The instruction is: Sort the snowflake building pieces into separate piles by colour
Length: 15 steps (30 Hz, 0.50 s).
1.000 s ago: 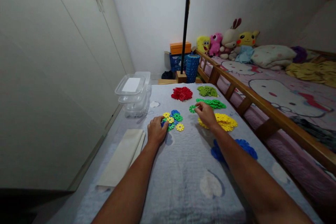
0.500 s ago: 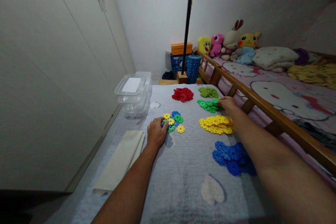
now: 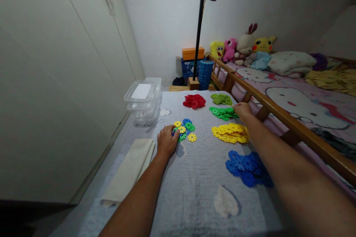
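Observation:
My left hand [image 3: 167, 141] rests at the near left side of a small mixed pile of plastic snowflake discs [image 3: 189, 126] in yellow, blue and green. Its fingers curve loosely over the pile's edge, apart and gripping no disc that I can see. At the right end of the green snowflake discs [image 3: 224, 113] is my right hand [image 3: 242, 110], with its fingers drawn together; whatever is between them is hidden. Toward me from that hand lie yellow snowflake discs [image 3: 229, 132] and blue ones [image 3: 249, 166], the blue heap partly covered by my forearm. Light green discs [image 3: 221, 99] lie just beyond.
Red snowflake pieces [image 3: 194, 101] are heaped at the far middle of the cloth-covered table [image 3: 191, 200]. Stacked clear plastic containers [image 3: 141, 100] and a folded cream cloth [image 3: 129, 170] line the left side. A wooden bed rail [image 3: 267, 113] borders the right; a black pole [image 3: 198, 26] rises behind.
The view has shifted slightly. My right hand's fingertips have edged a little right, away from the green discs. My left hand stays by the mixed pile.

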Each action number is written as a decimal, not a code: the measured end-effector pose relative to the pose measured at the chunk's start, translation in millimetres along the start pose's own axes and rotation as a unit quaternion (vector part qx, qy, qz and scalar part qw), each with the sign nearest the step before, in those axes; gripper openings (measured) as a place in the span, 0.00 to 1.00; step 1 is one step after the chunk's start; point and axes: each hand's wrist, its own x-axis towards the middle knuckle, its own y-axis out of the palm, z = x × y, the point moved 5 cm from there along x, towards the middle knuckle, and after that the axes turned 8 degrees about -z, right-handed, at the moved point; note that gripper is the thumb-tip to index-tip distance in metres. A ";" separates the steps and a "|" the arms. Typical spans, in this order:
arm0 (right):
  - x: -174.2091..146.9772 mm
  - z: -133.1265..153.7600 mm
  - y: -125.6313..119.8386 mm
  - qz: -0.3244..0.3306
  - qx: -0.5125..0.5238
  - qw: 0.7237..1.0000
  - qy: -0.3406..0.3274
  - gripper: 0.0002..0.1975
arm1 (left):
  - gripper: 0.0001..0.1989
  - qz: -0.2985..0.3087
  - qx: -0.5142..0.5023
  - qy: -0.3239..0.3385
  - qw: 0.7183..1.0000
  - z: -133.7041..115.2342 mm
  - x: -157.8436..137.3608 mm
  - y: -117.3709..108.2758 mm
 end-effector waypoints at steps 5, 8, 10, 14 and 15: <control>-35.4 43.4 22.1 0.113 0.063 0.992 -0.014 0.10 | 0.17 -0.002 0.004 0.006 1.000 0.1 0.0 1.1; -77.9 75.8 52.4 0.277 0.080 0.955 -0.071 0.15 | 0.19 0.006 0.008 0.009 1.000 -0.5 -1.0 1.9; -107.4 94.0 69.6 0.335 0.033 0.929 -0.151 0.21 | 0.24 0.012 0.012 0.014 1.000 -1.3 -2.1 2.3; -153.1 117.7 95.1 0.339 -0.045 0.891 -0.297 0.24 | 0.33 0.028 0.018 0.031 0.999 -3.8 -4.5 2.3; -160.7 120.9 99.7 0.332 -0.055 0.886 -0.319 0.22 | 0.35 0.033 0.019 0.035 0.999 -4.5 -4.9 2.1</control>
